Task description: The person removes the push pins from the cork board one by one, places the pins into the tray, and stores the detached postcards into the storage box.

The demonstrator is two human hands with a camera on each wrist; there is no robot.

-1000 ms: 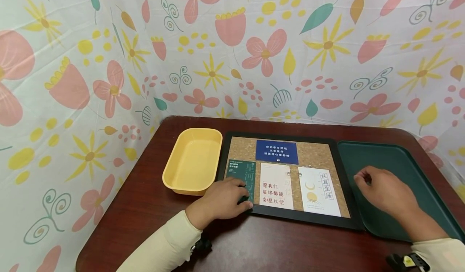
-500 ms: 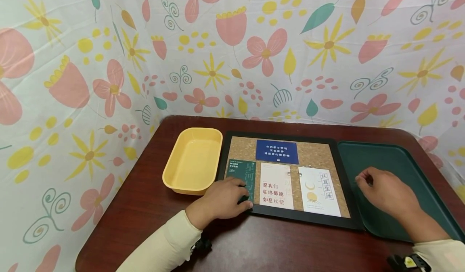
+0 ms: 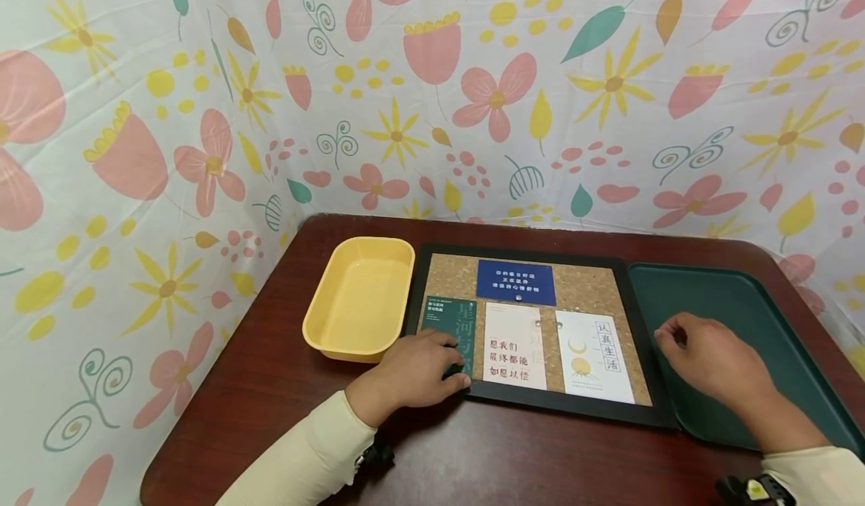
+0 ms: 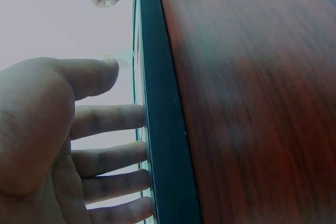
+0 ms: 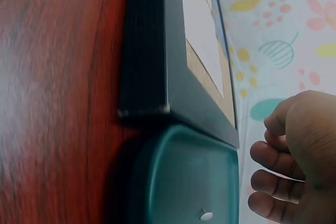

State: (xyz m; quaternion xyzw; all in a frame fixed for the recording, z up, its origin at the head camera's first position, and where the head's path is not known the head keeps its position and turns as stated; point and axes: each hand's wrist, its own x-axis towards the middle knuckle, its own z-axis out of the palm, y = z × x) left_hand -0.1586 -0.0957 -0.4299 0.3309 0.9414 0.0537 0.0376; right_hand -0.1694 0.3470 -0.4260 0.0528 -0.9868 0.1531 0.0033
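Observation:
My left hand [image 3: 415, 368] rests over the lower left of a framed corkboard [image 3: 454, 269], its fingers extended on a dark green card [image 3: 447, 312] and hiding the card's lower part. In the left wrist view those fingers [image 4: 113, 159] reach to the black frame. My right hand [image 3: 716, 359] hovers over the left side of a green tray [image 3: 703, 284], thumb and index finger brought together. The other fingers [image 5: 270, 182] curl loosely; I cannot tell whether something small is pinched. A small white-headed thumbtack [image 5: 206, 215] shows in the tray.
A blue card [image 3: 515, 282], a pink card [image 3: 510, 326] and a white card [image 3: 595, 371] lie on the corkboard, with small round pins at their edges. A yellow bin [image 3: 358, 296] stands left of the board. Flowered cloth [image 3: 473, 115] hangs behind the dark wooden table [image 3: 513, 461].
My right hand shifts slightly left over the tray, towards the board's right edge. The left hand stays where it was on the green card.

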